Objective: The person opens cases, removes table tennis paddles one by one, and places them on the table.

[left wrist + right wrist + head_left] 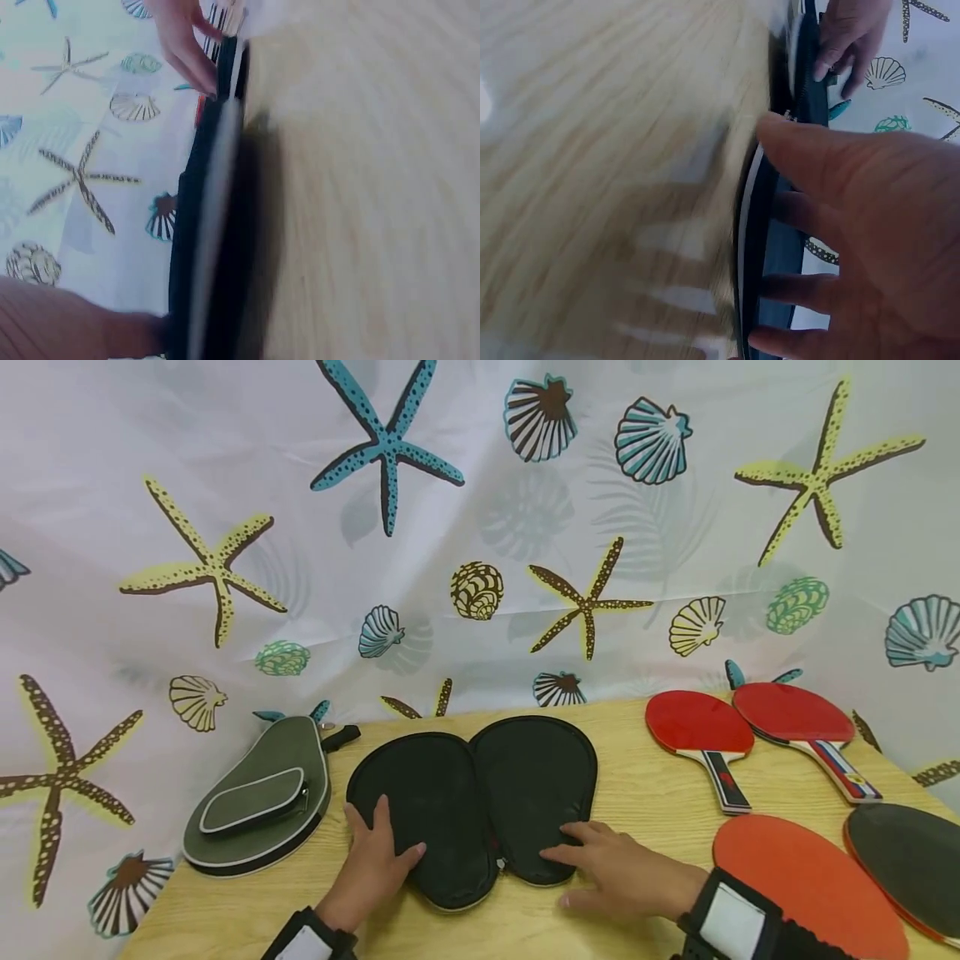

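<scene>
An unzipped paddle case (431, 814) lies spread wide in the head view, its two black inner halves side by side and a zipper pull (502, 864) at the near end between them. My left hand (377, 858) rests on the left half with its fingers spread. Over the right half, my right hand (618, 870) touches the lining with loosely straight fingers, its thumb off the near edge. In the right wrist view, the fingers of my right hand (855, 217) lie along the case's side. The case's rim (206, 225) is blurred in the left wrist view.
A closed olive-green paddle case (258, 802) with white piping stands at the left. Two red paddles (697, 722) lie at the back right. Nearer, an orange-red paddle (806, 881) and a black-faced paddle (911, 860) lie by my right forearm. A patterned curtain (480, 527) hangs behind the wooden table.
</scene>
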Demonstrator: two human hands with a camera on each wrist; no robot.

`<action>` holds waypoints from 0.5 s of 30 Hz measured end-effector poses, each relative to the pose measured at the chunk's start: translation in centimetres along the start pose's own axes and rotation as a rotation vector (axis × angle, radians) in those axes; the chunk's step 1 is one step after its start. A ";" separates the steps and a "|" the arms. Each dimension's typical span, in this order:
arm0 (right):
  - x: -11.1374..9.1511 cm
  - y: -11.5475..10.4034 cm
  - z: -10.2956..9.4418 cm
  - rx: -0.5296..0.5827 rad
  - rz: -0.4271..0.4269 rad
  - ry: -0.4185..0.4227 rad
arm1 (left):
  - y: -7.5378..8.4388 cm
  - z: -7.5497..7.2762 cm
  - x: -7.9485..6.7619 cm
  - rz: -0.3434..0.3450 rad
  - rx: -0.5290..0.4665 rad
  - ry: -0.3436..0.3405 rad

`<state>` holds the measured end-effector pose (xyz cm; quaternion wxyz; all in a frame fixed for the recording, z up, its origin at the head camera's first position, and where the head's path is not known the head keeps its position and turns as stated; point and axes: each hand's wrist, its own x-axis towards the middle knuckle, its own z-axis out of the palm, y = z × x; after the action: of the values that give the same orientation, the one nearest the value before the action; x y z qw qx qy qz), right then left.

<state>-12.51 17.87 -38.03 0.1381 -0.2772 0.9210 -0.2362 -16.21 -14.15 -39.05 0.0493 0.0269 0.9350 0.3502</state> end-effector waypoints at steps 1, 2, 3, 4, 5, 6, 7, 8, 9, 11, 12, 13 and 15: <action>0.4 0.0 0.1 -0.016 0.009 -0.019 | 0.2 0.1 -0.2 0.000 -0.036 0.007; 0.8 -0.1 0.2 -0.031 0.017 -0.032 | 0.6 0.1 -0.4 0.003 -0.067 0.016; 1.1 -0.2 0.2 -0.044 0.023 -0.041 | 1.0 0.2 -0.6 0.010 -0.093 0.029; 1.2 -0.5 0.1 -0.030 0.038 -0.046 | 1.5 0.3 -0.8 0.022 -0.120 0.043; 1.3 -0.5 0.1 -0.038 0.036 -0.047 | 2.0 0.3 -1.1 0.034 -0.141 0.059; 1.5 -0.4 0.1 -0.043 0.034 -0.048 | 2.6 0.4 -1.3 0.050 -0.163 0.080; 1.7 0.1 0.3 -0.043 0.031 -0.050 | 3.3 0.5 -1.5 0.070 -0.184 0.105; 1.9 0.8 0.7 -0.042 0.017 -0.042 | 3.9 0.6 -1.7 0.097 -0.196 0.133; 2.1 1.9 1.2 -0.045 -0.001 -0.035 | 4.6 0.7 -1.9 0.130 -0.198 0.158; 2.6 4.4 2.5 -0.063 -0.053 -0.017 | 5.9 1.2 -2.0 0.211 -0.183 0.198; 2.9 5.6 3.1 -0.070 -0.072 -0.010 | 6.5 1.6 -2.0 0.257 -0.167 0.211; 2.9 5.9 3.3 -0.068 -0.074 -0.014 | 7.1 2.1 -2.0 0.300 -0.140 0.221; 2.9 6.4 3.3 -0.076 -0.076 -0.031 | 8.3 3.3 -1.8 0.382 -0.076 0.235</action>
<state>-16.36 19.69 -44.47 0.1324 -0.3208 0.9159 -0.2018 -13.97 -5.92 -35.94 -0.1264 0.1605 0.8984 0.3888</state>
